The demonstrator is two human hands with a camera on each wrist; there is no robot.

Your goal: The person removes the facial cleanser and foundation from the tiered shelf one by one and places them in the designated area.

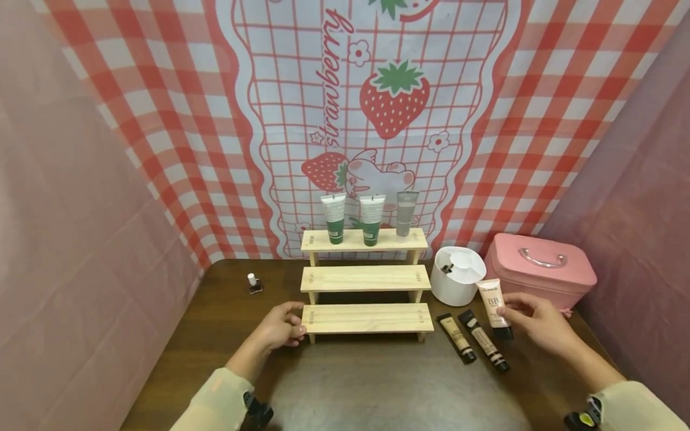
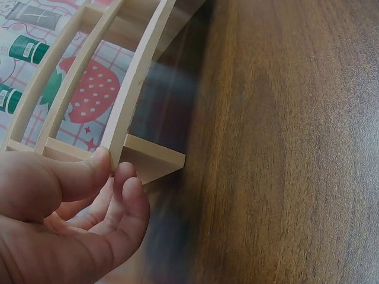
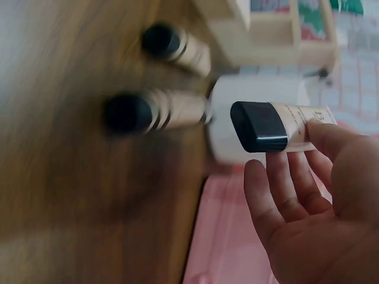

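My right hand (image 1: 541, 323) pinches a pale pink BB cream tube (image 1: 492, 304) with a black cap (image 3: 260, 126), thumb on one face and fingers behind. It is held cap down above the table, beside two other makeup tubes. My left hand (image 1: 281, 326) pinches the left end of the lowest step of a three-tier wooden stand (image 1: 366, 318), thumb against the edge in the left wrist view. On the top step stand two white and green tubes (image 1: 335, 220) and a grey tube (image 1: 406, 214). A gold tube (image 1: 456, 336) and a longer beige tube (image 1: 483, 341) lie right of the stand.
A round white organizer (image 1: 457, 290) stands right of the stand, in front of a pink case (image 1: 544, 266) with a silver handle. A small dark bottle with a white cap (image 1: 253, 283) is at the left on the brown table (image 1: 377, 383). A strawberry-print cloth (image 1: 393, 149) hangs behind.
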